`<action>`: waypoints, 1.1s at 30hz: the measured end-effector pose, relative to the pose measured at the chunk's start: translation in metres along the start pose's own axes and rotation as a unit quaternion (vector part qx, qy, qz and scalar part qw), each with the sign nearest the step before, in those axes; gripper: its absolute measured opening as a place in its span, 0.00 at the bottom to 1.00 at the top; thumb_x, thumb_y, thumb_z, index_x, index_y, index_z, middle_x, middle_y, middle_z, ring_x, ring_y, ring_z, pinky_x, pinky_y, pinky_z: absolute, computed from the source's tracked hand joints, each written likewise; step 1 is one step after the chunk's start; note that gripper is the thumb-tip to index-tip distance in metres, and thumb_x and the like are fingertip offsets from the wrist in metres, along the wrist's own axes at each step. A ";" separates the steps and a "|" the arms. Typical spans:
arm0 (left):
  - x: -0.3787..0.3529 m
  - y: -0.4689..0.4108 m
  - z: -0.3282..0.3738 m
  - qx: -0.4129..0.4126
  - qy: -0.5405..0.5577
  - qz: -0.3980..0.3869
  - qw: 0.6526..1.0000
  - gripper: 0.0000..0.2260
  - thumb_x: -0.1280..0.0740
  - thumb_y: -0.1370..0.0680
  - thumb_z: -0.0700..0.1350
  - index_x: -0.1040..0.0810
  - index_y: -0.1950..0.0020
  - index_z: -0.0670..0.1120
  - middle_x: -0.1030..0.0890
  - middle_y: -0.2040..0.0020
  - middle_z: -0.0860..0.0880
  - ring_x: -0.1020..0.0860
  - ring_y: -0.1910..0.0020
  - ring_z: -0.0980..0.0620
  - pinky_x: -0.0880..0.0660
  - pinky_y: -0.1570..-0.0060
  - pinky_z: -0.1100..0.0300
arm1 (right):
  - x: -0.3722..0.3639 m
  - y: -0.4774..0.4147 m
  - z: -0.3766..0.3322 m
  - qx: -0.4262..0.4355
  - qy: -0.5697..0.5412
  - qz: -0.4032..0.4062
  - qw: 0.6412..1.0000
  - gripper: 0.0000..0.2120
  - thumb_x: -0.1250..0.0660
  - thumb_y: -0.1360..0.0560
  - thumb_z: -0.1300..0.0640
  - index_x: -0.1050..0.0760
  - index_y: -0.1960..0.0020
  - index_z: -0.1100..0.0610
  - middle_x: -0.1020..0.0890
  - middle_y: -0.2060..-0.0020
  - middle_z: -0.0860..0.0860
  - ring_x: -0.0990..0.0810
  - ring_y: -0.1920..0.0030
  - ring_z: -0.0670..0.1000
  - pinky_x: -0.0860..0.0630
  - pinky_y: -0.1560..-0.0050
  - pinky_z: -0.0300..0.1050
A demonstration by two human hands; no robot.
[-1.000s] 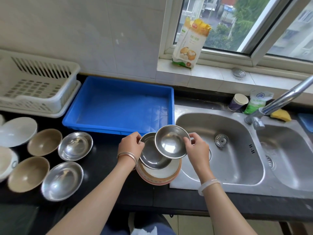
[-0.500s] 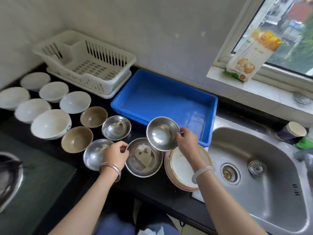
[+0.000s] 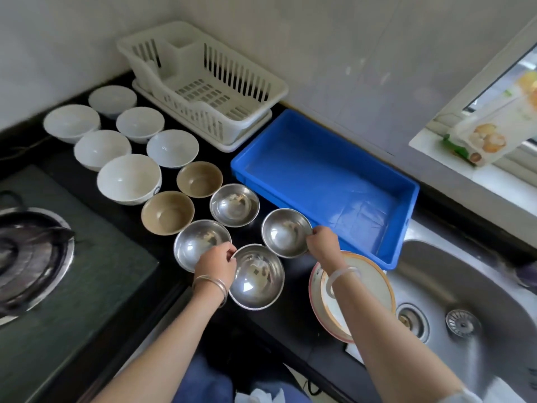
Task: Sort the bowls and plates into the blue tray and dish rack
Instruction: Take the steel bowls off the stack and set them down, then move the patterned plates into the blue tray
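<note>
Moved: both steel bowls are now lower and further left than a moment ago, nearing the desk beside the other steel bowls.
Left grip: left hand (image 3: 215,262) is pinching the larger steel bowl (image 3: 256,276) by its rim.
Right grip: right hand (image 3: 322,242) is pinching the smaller steel bowl (image 3: 286,232).
Targets: blue tray (image 3: 328,181) and dish rack (image 3: 203,82) are sitting empty at the desk's back edge.
Risk: thin rim pinches may be letting a bowl tip or clatter against neighbours.
Room: the front edge is crowding; plates (image 3: 353,295) are overhanging the sink (image 3: 465,301).

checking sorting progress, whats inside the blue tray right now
Nothing: the blue tray shows only its bare floor, no bowls or plates. The right hand covers a small part of its near rim, not the inside.
</note>
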State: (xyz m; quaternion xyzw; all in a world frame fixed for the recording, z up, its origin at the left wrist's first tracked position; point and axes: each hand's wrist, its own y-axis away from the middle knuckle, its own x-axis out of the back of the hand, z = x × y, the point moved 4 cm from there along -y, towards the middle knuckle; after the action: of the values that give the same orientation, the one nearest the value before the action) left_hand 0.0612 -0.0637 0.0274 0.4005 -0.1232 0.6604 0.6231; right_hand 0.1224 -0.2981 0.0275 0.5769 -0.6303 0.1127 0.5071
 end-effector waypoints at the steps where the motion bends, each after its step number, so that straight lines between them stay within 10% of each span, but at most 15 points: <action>1: -0.001 -0.001 0.001 -0.003 -0.004 0.002 1.000 0.07 0.37 0.25 0.39 0.21 0.52 0.47 0.17 0.53 0.49 0.22 0.56 0.49 0.26 0.56 0.58 | -0.001 -0.001 0.000 -0.003 0.000 0.000 1.000 0.12 0.43 0.29 0.68 0.34 0.69 0.58 0.27 0.65 0.55 0.30 0.61 0.57 0.37 0.65 0.43; 13: -0.005 -0.013 0.007 -0.058 -0.038 0.016 0.997 0.11 0.38 0.25 0.36 0.21 0.48 0.47 0.18 0.50 0.47 0.23 0.49 0.45 0.25 0.52 0.53 | -0.015 -0.015 0.007 -0.049 -0.079 -0.033 0.995 0.08 0.43 0.27 0.67 0.25 0.54 0.64 0.20 0.53 0.62 0.20 0.51 0.63 0.21 0.47 0.59; 26: -0.010 -0.019 0.009 -0.098 -0.024 0.009 0.995 0.12 0.38 0.25 0.35 0.20 0.47 0.46 0.17 0.50 0.47 0.23 0.48 0.46 0.25 0.50 0.50 | -0.027 -0.014 0.009 -0.091 -0.197 -0.027 0.976 0.10 0.39 0.23 0.64 0.29 0.62 0.55 0.25 0.62 0.52 0.23 0.62 0.50 0.23 0.69 0.40; 33: -0.011 -0.020 0.009 -0.103 -0.034 0.001 0.994 0.13 0.40 0.25 0.34 0.20 0.47 0.46 0.18 0.49 0.46 0.24 0.48 0.46 0.25 0.50 0.51 | -0.034 -0.016 0.009 -0.099 -0.233 -0.025 0.967 0.03 0.40 0.21 0.63 0.28 0.52 0.58 0.24 0.57 0.53 0.20 0.56 0.53 0.20 0.61 0.43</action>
State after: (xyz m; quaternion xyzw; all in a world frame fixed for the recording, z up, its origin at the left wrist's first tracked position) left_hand 0.0818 -0.0739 0.0190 0.3564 -0.2125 0.6306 0.6559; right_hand 0.1249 -0.2885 -0.0100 0.5502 -0.7242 -0.1007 0.4033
